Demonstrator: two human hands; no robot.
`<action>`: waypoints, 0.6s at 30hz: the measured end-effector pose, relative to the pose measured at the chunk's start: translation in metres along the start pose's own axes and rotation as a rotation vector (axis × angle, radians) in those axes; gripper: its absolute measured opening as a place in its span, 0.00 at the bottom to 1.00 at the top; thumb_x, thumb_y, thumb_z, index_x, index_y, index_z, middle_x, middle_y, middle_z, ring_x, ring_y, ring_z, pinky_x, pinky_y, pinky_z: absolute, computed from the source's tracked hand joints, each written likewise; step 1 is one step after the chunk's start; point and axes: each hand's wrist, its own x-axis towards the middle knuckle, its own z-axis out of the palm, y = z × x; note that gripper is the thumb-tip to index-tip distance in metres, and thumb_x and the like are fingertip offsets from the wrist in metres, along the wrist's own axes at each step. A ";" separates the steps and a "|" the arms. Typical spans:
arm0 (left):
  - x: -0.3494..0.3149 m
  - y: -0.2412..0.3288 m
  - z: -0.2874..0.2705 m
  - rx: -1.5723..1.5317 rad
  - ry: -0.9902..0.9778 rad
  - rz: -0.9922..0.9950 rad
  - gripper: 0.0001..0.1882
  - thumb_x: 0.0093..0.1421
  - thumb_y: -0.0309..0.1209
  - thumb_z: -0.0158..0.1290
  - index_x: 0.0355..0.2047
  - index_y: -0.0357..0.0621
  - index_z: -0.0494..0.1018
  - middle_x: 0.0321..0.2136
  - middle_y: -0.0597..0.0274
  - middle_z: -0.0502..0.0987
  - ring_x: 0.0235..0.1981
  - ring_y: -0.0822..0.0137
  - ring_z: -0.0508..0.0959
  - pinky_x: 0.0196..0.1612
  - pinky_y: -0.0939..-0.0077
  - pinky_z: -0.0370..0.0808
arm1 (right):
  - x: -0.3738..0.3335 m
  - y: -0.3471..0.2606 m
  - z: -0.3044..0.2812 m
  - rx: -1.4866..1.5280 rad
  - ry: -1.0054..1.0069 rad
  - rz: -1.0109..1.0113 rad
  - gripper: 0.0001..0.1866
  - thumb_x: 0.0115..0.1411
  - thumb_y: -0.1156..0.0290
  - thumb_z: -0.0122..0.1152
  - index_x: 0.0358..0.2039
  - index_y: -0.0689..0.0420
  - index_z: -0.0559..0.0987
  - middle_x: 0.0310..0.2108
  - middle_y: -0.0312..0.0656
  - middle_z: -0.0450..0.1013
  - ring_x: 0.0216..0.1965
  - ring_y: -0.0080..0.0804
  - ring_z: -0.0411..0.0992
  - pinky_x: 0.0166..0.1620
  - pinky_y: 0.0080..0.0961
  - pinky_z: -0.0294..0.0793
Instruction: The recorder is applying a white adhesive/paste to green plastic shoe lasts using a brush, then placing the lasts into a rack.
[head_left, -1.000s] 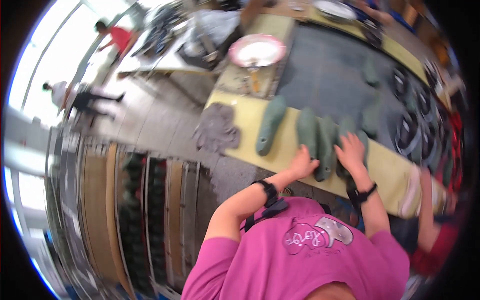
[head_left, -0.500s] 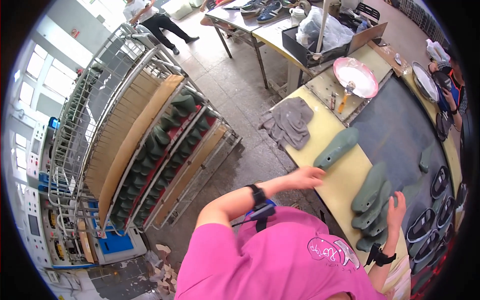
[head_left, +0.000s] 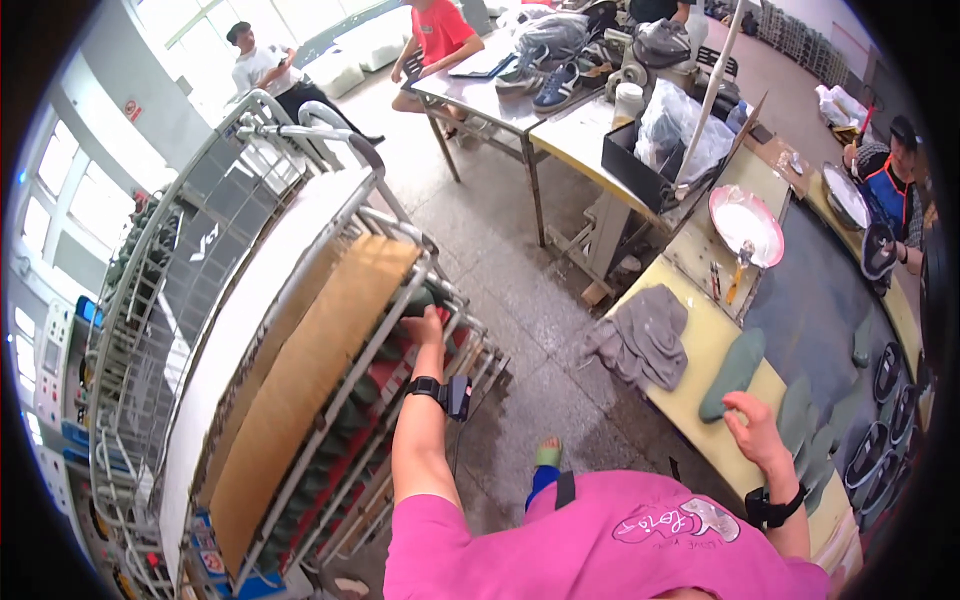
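At the wheeled rack on the left, my left hand (head_left: 424, 326) has its fingers closed around a dark green shoe last (head_left: 420, 300) near the shelf's far end. Part of those fingers is hidden by the last. My right hand (head_left: 757, 432) hovers over the near edge of the yellow-topped table, fingers loosely bent and apart, with nothing in it. Just beyond it a single green shoe last (head_left: 735, 372) lies on the table. More green lasts (head_left: 800, 425) lie together to the right of that hand, partly behind it.
The metal rack (head_left: 385, 160) carries cardboard sheets (head_left: 310, 400) and rows of lasts. A grey cloth (head_left: 645, 338) and a pink-rimmed basin (head_left: 747, 228) with a brush (head_left: 738, 275) are on the table. Dark shoe uppers (head_left: 870, 455) line its right side. Co-workers (head_left: 890, 190) sit or stand farther off.
My left hand has swung from the table's edge to the rack and taken hold of a last. My body and view have turned left. The right hand has lifted away from the grouped lasts.
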 end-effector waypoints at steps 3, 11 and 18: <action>0.074 -0.062 0.018 -0.253 0.002 -0.056 0.35 0.44 0.39 0.57 0.49 0.27 0.62 0.48 0.40 0.66 0.47 0.55 0.69 0.49 0.67 0.65 | -0.002 -0.022 0.014 0.038 -0.072 0.037 0.11 0.49 0.77 0.57 0.35 0.63 0.73 0.35 0.49 0.72 0.37 0.45 0.71 0.40 0.32 0.70; 0.010 0.078 -0.043 -0.276 -0.556 -0.121 0.21 0.56 0.44 0.48 0.42 0.41 0.70 0.37 0.59 0.73 0.36 0.67 0.73 0.42 0.73 0.70 | -0.006 -0.050 0.030 -0.031 -0.089 0.145 0.12 0.54 0.69 0.54 0.37 0.61 0.73 0.34 0.50 0.71 0.37 0.49 0.70 0.39 0.37 0.70; 0.082 0.003 -0.046 -0.001 -0.458 0.462 0.29 0.43 0.44 0.58 0.42 0.38 0.67 0.39 0.53 0.71 0.38 0.57 0.72 0.38 0.57 0.72 | -0.001 -0.024 0.043 0.065 -0.150 0.103 0.14 0.55 0.68 0.53 0.40 0.61 0.74 0.33 0.50 0.73 0.36 0.48 0.71 0.39 0.36 0.70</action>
